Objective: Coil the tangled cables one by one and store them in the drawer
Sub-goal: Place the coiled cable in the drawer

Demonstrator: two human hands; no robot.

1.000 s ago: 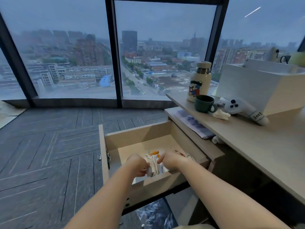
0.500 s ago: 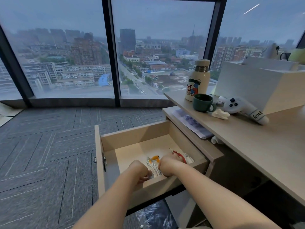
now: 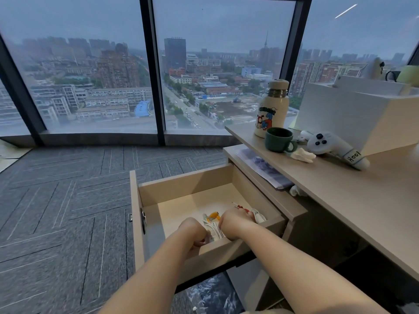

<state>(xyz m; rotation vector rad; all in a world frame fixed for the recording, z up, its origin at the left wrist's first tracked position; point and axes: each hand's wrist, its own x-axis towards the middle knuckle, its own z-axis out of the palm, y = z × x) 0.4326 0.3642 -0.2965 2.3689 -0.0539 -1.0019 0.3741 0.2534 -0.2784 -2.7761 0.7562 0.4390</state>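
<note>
Left hand (image 3: pixel 192 232) and right hand (image 3: pixel 233 223), fingers curled, grip the white cables (image 3: pixel 212 227) between them, though the left's hold looks partly hidden. The cables lie inside the open drawer (image 3: pixel 186 186), toward its 5 o'clock corner. A green mug (image 3: pixel 278 139) stands at 2 o'clock.

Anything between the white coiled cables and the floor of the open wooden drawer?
Nothing visible. The open beige wooden drawer is unobstructed, and the left hand and right hand hold the white coiled cables inside it.
</note>
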